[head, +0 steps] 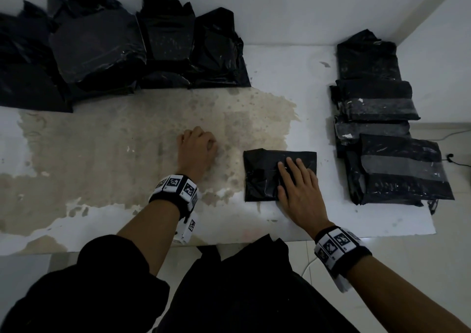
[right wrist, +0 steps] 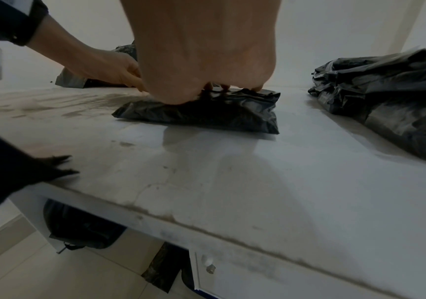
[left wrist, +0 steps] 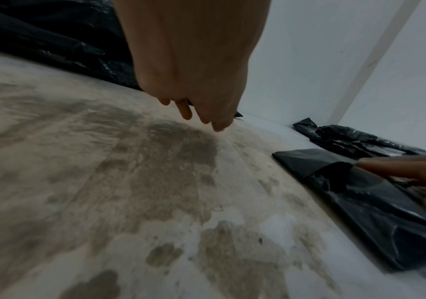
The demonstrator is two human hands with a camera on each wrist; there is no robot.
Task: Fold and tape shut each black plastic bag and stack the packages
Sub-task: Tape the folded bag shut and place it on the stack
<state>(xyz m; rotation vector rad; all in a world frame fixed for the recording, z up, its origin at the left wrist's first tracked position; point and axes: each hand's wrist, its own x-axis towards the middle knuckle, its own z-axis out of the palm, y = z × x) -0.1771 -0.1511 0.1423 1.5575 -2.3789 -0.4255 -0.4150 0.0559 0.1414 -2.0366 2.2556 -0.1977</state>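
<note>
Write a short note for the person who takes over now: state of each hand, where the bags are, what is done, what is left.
Right hand: flat, pressing the folded bag on the table; no tape seen on it.
Left hand: fingers curled, over bare tabletop, holding nothing visible.
Done: taped packages stacked at right.
Left: tape this bag, stack it, then the untaped bags at the back left.

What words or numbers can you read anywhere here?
None can be read.
Wristbands: black-and-white square code patterns, no letters; a tiny mark beside one is too small to read.
Taped packages: plain grey tape, no print.
Folded bag under the right hand: no label.
</note>
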